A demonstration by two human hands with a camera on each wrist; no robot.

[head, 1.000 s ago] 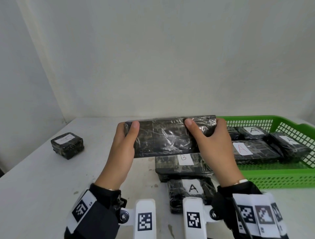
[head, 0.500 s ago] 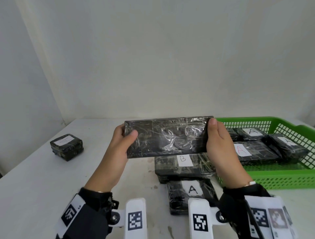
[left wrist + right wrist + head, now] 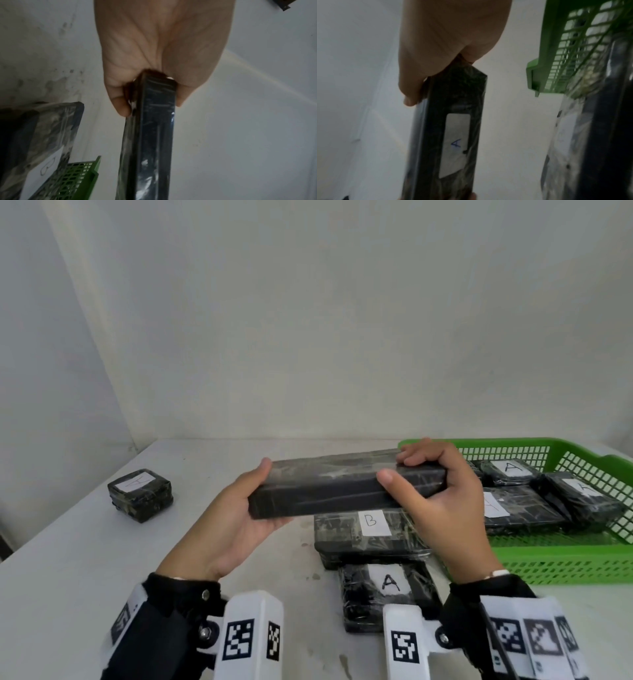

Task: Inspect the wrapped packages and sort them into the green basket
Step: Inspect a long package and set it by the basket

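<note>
I hold a long black wrapped package point(image 3: 342, 491) flat above the table, one hand at each end. My left hand point(image 3: 246, 508) grips its left end, thumb on top. My right hand point(image 3: 435, 491) grips the right end, thumb on the near side and fingers over the top. The right wrist view shows a white label marked A point(image 3: 455, 146) on the package's underside point(image 3: 453, 135). The left wrist view shows the package's narrow side point(image 3: 154, 135). The green basket point(image 3: 565, 556) stands to the right with several black packages labelled A point(image 3: 510, 470) inside.
Under my hands on the white table point(image 3: 68, 594) lie a package labelled B point(image 3: 370, 532) and a smaller one labelled A point(image 3: 387, 594). A small square package point(image 3: 140, 494) sits alone at the left. A wall stands behind the table.
The package has been turned from its broad face towards me to lying flat. My right hand shifted its hold, with fingers now over the top.
</note>
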